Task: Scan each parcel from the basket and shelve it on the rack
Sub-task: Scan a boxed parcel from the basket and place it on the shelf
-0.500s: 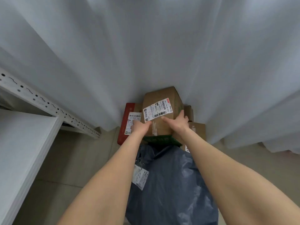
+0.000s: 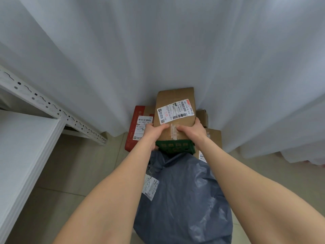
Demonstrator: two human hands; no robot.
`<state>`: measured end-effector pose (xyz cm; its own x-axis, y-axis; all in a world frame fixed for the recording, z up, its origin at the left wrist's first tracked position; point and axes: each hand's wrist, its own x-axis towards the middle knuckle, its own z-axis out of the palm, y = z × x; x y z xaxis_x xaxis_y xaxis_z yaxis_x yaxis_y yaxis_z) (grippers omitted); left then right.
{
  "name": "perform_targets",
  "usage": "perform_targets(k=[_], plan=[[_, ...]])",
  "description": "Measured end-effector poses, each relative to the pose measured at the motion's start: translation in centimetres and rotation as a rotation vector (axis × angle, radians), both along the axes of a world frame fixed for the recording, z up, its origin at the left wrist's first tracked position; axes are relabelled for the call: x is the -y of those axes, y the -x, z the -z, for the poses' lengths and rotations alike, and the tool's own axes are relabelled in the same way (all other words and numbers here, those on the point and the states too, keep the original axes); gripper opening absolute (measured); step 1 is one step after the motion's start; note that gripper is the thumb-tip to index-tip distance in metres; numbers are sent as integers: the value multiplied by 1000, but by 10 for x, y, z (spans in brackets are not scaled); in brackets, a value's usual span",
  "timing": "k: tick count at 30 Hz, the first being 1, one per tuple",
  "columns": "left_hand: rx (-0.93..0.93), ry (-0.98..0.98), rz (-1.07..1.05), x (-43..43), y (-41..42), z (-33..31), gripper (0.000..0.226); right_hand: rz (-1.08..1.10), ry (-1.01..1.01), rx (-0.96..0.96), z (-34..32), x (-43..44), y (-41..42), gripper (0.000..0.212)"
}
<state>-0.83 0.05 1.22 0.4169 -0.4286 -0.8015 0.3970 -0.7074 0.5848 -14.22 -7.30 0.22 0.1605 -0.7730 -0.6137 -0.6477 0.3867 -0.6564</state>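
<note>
The cardboard box (image 2: 175, 110) sits at the centre of the frame, above the green basket (image 2: 175, 147) and against the white curtain (image 2: 158, 50). Its white shipping label (image 2: 175, 112) faces up. The left hand (image 2: 153, 133) grips its lower left corner and the right hand (image 2: 192, 131) its lower right. Both thumbs lie flat on the near face, pointing towards the clear tape strip (image 2: 173, 132). The remaining fingers curl round the sides and mostly cannot be seen.

The box looks stiff, with crisp edges, so a clamp on opposite sides should hold. Its weight cannot be told, though two hands suggest some bulk. The glossy tape and label are probably slippery, so bare cardboard makes the better grip, and it leaves the barcode uncovered for scanning. The rack (image 2: 49, 106) stands at the left of the frame.
</note>
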Motion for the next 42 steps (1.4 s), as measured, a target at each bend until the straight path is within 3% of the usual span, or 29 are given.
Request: perform_targets(k=[7,19,21,25,29,33,38,42], plan=[[23,86,-12,-10,8,-38,60,77,70,43,-42,-4,3,77],[210,135,-30,-50,1,-157,61,253,45,110,-146,-42,9,64],[211,162,-30,-61,0,-177,69,267,-2,146,-163,-48,9,71],[197,200,61,-82,-3,-215,72,212,-92,237,-200,-55,6,108],[227,264,15,-92,-9,-253,61,159,-154,268,-230,-61,-3,78],[247,330,29,-92,-22,-292,53,176,-207,294,-253,-66,-17,99],[251,280,112,-96,-38,-329,55,177,-239,306,-274,-67,-26,95],[256,219,173,-103,-42,-325,57,152,-233,295,-276,-67,-28,77]])
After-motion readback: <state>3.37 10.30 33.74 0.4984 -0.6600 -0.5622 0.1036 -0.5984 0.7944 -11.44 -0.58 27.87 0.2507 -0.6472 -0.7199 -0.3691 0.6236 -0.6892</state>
